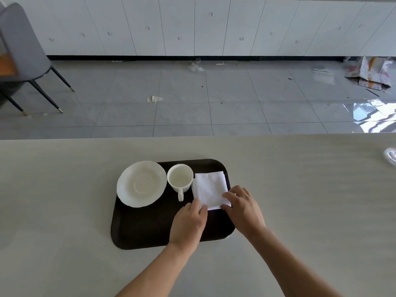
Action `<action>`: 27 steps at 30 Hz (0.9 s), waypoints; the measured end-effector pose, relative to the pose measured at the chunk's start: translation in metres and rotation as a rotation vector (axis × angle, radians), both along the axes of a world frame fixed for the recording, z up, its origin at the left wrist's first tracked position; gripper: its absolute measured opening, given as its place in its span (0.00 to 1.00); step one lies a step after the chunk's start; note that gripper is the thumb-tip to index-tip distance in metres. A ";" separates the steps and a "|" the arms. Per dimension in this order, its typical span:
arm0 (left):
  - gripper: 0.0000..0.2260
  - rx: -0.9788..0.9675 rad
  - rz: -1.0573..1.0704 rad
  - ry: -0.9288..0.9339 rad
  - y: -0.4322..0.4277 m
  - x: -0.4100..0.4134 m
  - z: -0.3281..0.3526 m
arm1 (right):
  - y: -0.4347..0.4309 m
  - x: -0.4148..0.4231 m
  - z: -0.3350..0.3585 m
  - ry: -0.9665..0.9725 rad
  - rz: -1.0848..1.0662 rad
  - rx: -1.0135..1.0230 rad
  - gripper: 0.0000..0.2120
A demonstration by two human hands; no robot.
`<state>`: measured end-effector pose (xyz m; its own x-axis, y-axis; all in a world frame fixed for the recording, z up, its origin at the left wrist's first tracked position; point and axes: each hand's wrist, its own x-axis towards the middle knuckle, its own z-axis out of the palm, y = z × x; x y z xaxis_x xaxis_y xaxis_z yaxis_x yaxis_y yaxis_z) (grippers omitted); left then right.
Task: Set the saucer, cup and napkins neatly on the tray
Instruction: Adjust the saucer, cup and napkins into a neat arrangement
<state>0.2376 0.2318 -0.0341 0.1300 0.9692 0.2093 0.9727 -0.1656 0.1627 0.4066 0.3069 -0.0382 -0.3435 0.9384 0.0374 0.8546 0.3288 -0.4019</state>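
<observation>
one tray (137, 228), one saucer (141, 183), one cup (180, 178), perhaps several stacked napkins (209, 188), two hands.

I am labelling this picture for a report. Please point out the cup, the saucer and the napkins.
cup (180, 178), head view, on the inside bottom of the cup.
saucer (141, 183), head view, on the centre well.
napkins (211, 187), head view, on the middle of the top sheet.

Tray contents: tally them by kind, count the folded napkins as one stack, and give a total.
Saucer: 1
Cup: 1
Napkin stack: 1, with the left hand and right hand at its near edge
Total on the tray: 3
</observation>
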 end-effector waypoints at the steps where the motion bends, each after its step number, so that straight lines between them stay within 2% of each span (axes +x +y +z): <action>1: 0.12 0.005 -0.012 0.009 0.001 0.000 0.001 | 0.000 0.000 0.000 -0.005 -0.010 0.005 0.10; 9: 0.13 -0.015 -0.020 0.029 0.009 0.002 0.001 | 0.004 -0.001 0.001 -0.026 0.012 0.014 0.11; 12: 0.12 -0.021 -0.007 0.008 0.008 0.005 -0.004 | 0.003 -0.001 0.002 -0.054 0.050 0.008 0.14; 16: 0.10 -0.029 0.046 -0.043 0.005 0.012 -0.008 | 0.005 -0.005 0.002 -0.068 0.057 0.040 0.12; 23: 0.24 -0.201 0.129 -0.169 -0.003 0.017 -0.007 | 0.009 -0.012 0.001 -0.068 0.038 0.072 0.10; 27: 0.25 -0.230 0.131 -0.215 -0.003 0.016 -0.009 | 0.010 -0.017 0.000 -0.061 0.010 0.090 0.07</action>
<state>0.2535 0.2285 -0.0432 -0.0217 0.9997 -0.0076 0.9228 0.0230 0.3847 0.3899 0.3169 -0.0387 -0.3573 0.9286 0.1004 0.8730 0.3702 -0.3175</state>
